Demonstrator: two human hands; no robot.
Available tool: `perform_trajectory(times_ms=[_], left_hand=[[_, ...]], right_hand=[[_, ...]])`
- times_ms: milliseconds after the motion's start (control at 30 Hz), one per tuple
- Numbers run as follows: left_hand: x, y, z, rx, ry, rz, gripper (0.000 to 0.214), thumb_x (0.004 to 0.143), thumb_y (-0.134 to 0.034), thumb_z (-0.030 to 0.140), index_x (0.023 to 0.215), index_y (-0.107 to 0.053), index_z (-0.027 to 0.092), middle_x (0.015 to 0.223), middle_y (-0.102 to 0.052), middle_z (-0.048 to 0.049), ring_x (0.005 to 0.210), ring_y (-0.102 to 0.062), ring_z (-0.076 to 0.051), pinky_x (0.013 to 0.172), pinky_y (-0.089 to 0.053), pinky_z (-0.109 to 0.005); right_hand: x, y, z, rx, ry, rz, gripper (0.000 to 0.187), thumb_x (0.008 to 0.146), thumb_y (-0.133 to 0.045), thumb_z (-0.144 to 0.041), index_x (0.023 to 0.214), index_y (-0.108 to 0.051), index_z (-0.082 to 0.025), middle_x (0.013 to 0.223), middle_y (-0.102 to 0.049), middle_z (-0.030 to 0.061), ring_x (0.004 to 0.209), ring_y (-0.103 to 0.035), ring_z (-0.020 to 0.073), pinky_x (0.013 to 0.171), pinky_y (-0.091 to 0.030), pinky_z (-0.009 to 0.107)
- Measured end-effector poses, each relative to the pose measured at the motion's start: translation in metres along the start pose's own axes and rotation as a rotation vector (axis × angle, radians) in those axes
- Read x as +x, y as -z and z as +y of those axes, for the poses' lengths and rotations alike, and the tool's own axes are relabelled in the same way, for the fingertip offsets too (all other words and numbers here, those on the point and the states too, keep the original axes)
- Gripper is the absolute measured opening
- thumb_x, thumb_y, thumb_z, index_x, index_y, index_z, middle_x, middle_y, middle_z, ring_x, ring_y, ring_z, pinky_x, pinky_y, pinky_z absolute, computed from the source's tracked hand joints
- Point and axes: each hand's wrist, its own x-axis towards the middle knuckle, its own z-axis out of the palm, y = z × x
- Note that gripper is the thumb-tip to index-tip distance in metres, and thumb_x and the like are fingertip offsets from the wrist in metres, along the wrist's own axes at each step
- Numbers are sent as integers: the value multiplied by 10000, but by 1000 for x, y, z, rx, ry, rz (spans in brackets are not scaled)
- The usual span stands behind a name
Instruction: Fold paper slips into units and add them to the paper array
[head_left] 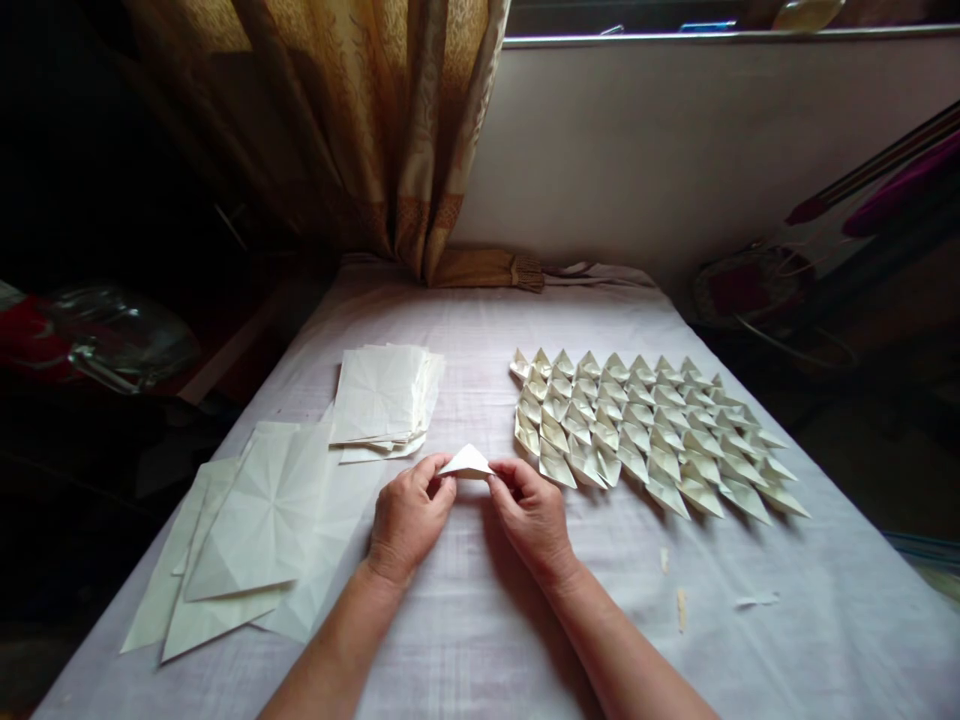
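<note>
Between my two hands, above the cloth, a small folded piece of white paper (468,462) shows a triangular peak. My left hand (411,515) pinches its left corner between thumb and fingers. At the opposite corner my right hand (534,515) grips it the same way. To the right stand rows of folded paper boats (637,420), packed close together. Left of my hands lies a stack of square paper sheets (379,395). Nearer on the left, larger creased sheets (262,515) overlap, with fold lines spreading from the centre of the top one.
A pale cloth (480,640) covers the table. Small paper scraps (681,608) lie at the front right. A gold curtain (420,130) hangs down to the far edge, beside a wall (637,140). A clear plastic bottle (124,335) is off to the left.
</note>
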Motion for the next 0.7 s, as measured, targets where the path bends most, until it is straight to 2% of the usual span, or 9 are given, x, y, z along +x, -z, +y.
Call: perform_trajectory(times_ms=[167, 300, 433, 500, 567, 700], left_hand=[[-2, 3, 12, 210, -9, 24, 236, 880, -551, 267, 1054, -709, 239, 868, -757, -34, 800, -700, -207, 712, -485, -275], [-1, -1, 6, 207, -83, 118, 205, 861, -570, 207, 1007, -710, 238, 879, -752, -25, 803, -694, -191, 705, -471, -254], [1, -3, -1, 243, -132, 166, 154, 857, -583, 220, 940, -712, 229, 839, -749, -22, 761, -683, -190, 667, -454, -250], [1, -2, -2, 286, -140, 161, 138, 870, -575, 247, 894, -710, 224, 801, -744, -23, 728, -675, -190, 633, -436, -250], [1, 0, -2, 323, -137, 152, 156, 882, -559, 268, 852, -704, 221, 751, -733, -26, 696, -666, -191, 603, -415, -251], [0, 1, -3, 311, -99, 129, 228, 906, -499, 286, 818, -698, 218, 694, -718, -35, 659, -664, -197, 587, -400, -257]], right_hand=[[1, -3, -1, -40, 15, 48, 175, 839, -563, -273, 891, -711, -195, 757, -739, 19, 603, -660, 143, 594, -515, 224], [3, -10, 4, 31, -87, 73, 225, 825, -592, -291, 987, -705, -185, 821, -756, 39, 681, -697, 171, 653, -547, 253], [3, -18, 3, 120, -132, 55, 188, 848, -597, -313, 915, -719, -186, 850, -759, 48, 718, -704, 176, 678, -565, 268], [2, -21, 1, 95, -66, 64, 169, 861, -600, -294, 910, -729, -196, 856, -760, 48, 721, -702, 172, 640, -561, 254], [0, -23, -2, 44, 63, 84, 147, 868, -608, -258, 930, -731, -208, 881, -760, 53, 750, -706, 173, 633, -564, 250], [-3, -23, -3, -86, 329, 87, 192, 889, -593, -168, 1026, -713, -229, 962, -755, 61, 866, -713, 185, 780, -580, 302]])
